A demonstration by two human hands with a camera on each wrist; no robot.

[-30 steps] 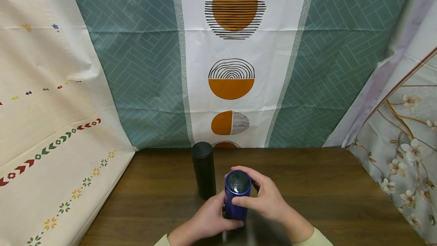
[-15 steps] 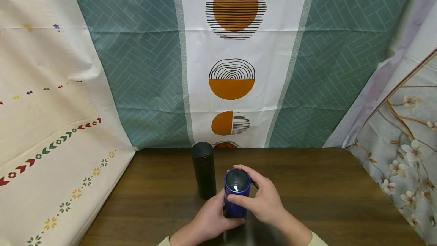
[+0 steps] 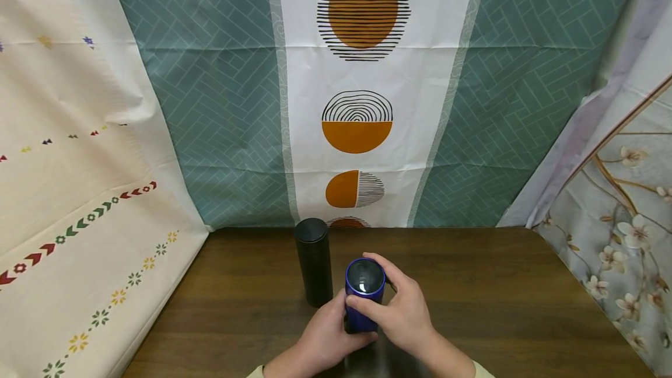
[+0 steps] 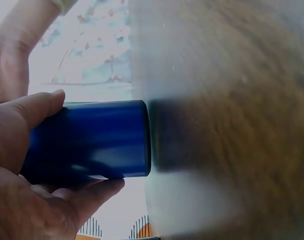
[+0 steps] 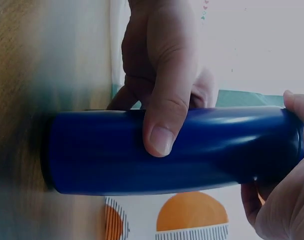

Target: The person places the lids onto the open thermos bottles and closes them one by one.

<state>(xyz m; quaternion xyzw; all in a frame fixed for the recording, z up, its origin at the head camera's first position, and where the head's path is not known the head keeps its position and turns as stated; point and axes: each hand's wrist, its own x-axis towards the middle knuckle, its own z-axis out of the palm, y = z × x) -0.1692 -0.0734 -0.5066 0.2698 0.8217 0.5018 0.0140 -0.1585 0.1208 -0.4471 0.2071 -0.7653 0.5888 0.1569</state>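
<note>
A blue thermos bottle (image 3: 361, 315) with a glossy dark top stands upright between both hands in the head view. Low on its body, my left hand (image 3: 329, 331) grips it, the thumb lying across the side in the right wrist view. My right hand (image 3: 406, 311) holds it round the top, thumb on the near side and fingers behind. In the left wrist view the blue thermos bottle (image 4: 102, 142) has its base right at the tabletop; whether it touches I cannot tell. Just to the left stands a black bottle (image 3: 315, 264) with a black lid, untouched.
The dark wooden table (image 3: 472, 284) reaches back to a patterned green and white cloth (image 3: 231, 133). A cream cloth (image 3: 94, 238) hangs along the left side, a floral cloth (image 3: 619, 261) along the right.
My right hand has turned a little round the top of the blue thermos bottle, its thumb sliding left. The bottle has shifted slightly away from me. The black bottle stays put.
</note>
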